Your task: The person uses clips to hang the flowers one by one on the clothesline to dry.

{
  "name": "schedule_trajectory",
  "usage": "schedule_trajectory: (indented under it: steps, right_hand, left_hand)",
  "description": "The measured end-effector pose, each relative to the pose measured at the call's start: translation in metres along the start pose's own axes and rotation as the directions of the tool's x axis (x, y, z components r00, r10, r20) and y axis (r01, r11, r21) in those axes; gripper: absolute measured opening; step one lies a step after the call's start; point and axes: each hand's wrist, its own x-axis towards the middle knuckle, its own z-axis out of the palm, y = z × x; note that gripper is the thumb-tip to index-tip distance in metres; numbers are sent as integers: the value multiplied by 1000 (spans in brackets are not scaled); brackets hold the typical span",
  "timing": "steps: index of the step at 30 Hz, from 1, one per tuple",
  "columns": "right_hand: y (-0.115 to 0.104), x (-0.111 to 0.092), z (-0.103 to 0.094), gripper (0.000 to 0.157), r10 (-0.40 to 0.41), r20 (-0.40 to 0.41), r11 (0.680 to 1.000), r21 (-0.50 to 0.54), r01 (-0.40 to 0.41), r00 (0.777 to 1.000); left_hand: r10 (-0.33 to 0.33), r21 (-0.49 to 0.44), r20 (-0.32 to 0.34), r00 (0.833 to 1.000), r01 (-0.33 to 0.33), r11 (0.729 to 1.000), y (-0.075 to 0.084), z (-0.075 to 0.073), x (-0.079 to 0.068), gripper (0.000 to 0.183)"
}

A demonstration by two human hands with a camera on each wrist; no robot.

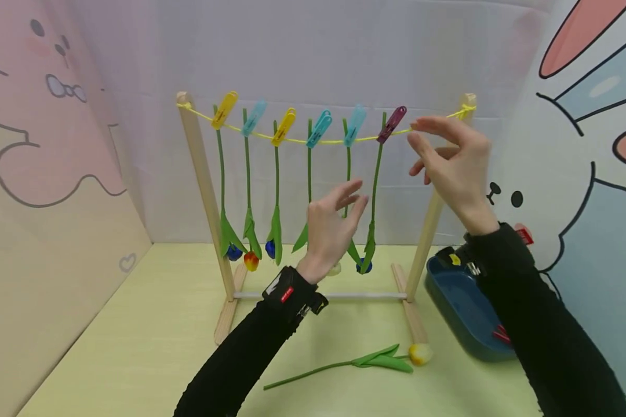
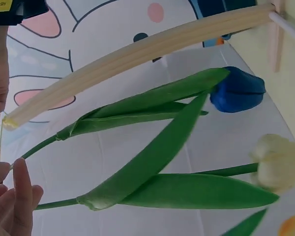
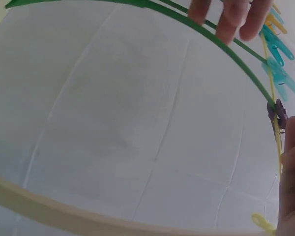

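Observation:
Artificial tulips hang upside down from a yellow string [image 1: 334, 141], each clipped by a clothespin. My right hand [image 1: 451, 168] is raised at the string's right end, thumb and forefinger apart, just beside the purple clothespin [image 1: 392, 125]. That clothespin [image 3: 277, 114] grips the stem of the rightmost tulip, whose head is blue [image 2: 237, 89]. In front of the hanging stems is my left hand [image 1: 331, 226], its fingers loosely bent and holding nothing. It partly hides a white tulip [image 2: 280, 164]. A yellow-and-white tulip [image 1: 381, 360] lies on the table in front of the rack.
The string is tied between two wooden posts [image 1: 428, 243] of a rack. A blue tray [image 1: 459, 301] with red items inside stands at the right, partly behind my right arm. Yellow clothespins [image 1: 284, 127] and light-blue clothespins [image 1: 355, 125] line the string. Panels with cartoon animals flank the table.

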Motion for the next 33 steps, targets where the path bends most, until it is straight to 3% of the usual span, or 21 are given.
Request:
schedule_trajectory:
  steps: [2, 5, 8, 10, 12, 13, 16, 17, 19, 20, 22, 24, 26, 29, 31, 33]
  right_hand:
    - [9, -20, -6, 22, -62, -22, 997, 48, 63, 998]
    - [25, -54, -19, 17, -108, 30, 993, 45, 106, 994]
    - [49, -89, -36, 16, -52, 156, 997, -46, 59, 986]
    - [70, -112, -51, 15, 41, 236, 993, -118, -14, 971]
    - [85, -131, -66, 17, 173, 281, 966, -236, -107, 944]
    - [91, -140, -74, 18, 236, 290, 943, -297, -147, 927]
    - [105, -163, -94, 19, 361, 262, 862, -460, -213, 895]
    - [104, -169, -100, 21, 402, 255, 817, -534, -218, 879]
    - [109, -182, -109, 22, 466, 245, 758, -606, -241, 850]
    - [112, -188, -113, 24, 504, 248, 727, -639, -252, 827]
    - [117, -198, -120, 27, 590, 272, 668, -693, -270, 761]
    - [123, -205, -125, 31, 677, 299, 606, -745, -279, 673]
    - [131, -210, -129, 36, 745, 336, 558, -788, -261, 577]
    - [142, -217, -132, 43, 802, 399, 531, -816, -226, 444]
    - [149, -223, -132, 48, 815, 430, 533, -820, -209, 388]
    - [154, -228, -132, 51, 820, 444, 533, -822, -198, 361]
  left_hand:
    - [58, 29, -6, 998, -58, 998, -2, -3, -18, 30]
    - [102, 13, 50, 993, -103, 995, -6, -8, -50, 23]
    - [81, -35, 173, 982, -77, 996, -13, -17, -81, 15]
    - [17, -42, 290, 957, -5, 999, -19, -25, -100, 14]
    - [-67, -9, 412, 909, 77, 997, -26, -34, -116, 13]
    - [-114, 21, 472, 874, 118, 993, -30, -38, -123, 12]
    - [-231, 102, 629, 742, 216, 971, -42, -46, -140, 13]
    - [-255, 119, 669, 698, 238, 964, -46, -47, -145, 13]
    - [-295, 144, 734, 612, 284, 948, -55, -49, -156, 15]
    - [-305, 150, 757, 578, 301, 942, -58, -49, -160, 16]
    - [-326, 169, 787, 523, 326, 930, -64, -50, -169, 18]
    - [-350, 197, 798, 491, 337, 921, -68, -50, -176, 19]
    - [-373, 225, 800, 471, 340, 913, -70, -51, -181, 20]
    - [-405, 257, 798, 446, 356, 899, -72, -51, -186, 22]
    - [-419, 265, 800, 429, 374, 889, -73, -50, -189, 22]
    - [-429, 265, 805, 410, 399, 878, -74, -50, -190, 23]
